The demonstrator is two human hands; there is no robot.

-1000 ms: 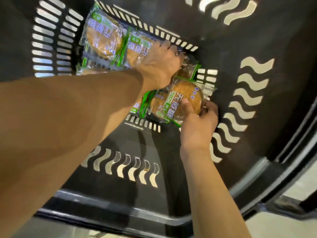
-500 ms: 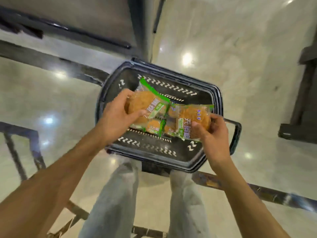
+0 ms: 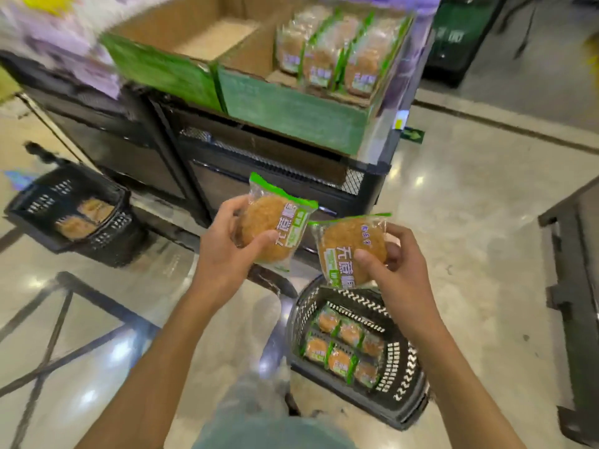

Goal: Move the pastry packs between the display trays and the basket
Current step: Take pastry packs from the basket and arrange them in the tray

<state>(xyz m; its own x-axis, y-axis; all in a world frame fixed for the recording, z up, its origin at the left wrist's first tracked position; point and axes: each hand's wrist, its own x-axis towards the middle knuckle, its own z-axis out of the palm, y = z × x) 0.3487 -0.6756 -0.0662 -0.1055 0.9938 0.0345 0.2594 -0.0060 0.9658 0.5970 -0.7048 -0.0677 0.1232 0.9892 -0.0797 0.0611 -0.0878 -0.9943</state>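
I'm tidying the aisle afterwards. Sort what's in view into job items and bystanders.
Job: left hand and right hand, a pack in each; near basket with packs; right tray; left tray.

Bystanders: far basket; black rack; green bin.

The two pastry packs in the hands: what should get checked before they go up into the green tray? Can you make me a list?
1. Left hand holds its pastry pack firmly, thumb across the front: ok.
2. Right hand holds the second pack, thumb on the front: ok.
3. The two packs are kept apart and not tangled: cannot tell, their corners look very close.
4. The right display tray has bare room in front of the standing packs: ok.
5. The left tray has room too: ok, it shows a bare floor.
6. The path from the hands up to the trays is free: ok.
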